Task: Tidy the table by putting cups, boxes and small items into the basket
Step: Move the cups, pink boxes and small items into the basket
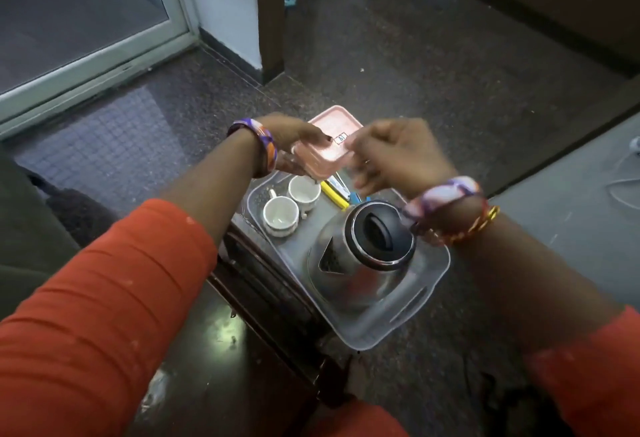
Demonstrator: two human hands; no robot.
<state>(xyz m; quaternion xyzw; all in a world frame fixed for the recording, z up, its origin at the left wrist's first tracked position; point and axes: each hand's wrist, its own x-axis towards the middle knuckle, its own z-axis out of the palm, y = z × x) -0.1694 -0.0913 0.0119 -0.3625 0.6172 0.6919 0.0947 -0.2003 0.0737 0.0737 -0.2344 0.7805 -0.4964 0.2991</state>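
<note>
Head view, looking down: both hands are up over the far end of the basket (429,284), and between them sits a pink box (323,156), lid up, held roughly level with its long axis running from near left to far right. The left hand (291,139) grasps the box's left end, fingers curled over the top edge and a thumb under it. The right hand (394,156) is blurred at the box's right end, fingers curled; it seems to be touching the box, though I cannot tell if it truly grips. A small white label shows on the lid near the right hand. Just beyond the box, a second pink piece (334,121) peeks out, square and flat. Below, in the clear basket, two white cups (292,206) stand upright side by side at the far left, a yellow stick (334,196) lies slanting beside them, and a steel kettle (367,249) with a black lid fills the near right. The basket rests on a dark wooden table (242,298), overhanging its right edge. Around it, dark speckled floor (433,66), a glass door frame (104,56) at far left, a grey surface (571,215) to the right.
</note>
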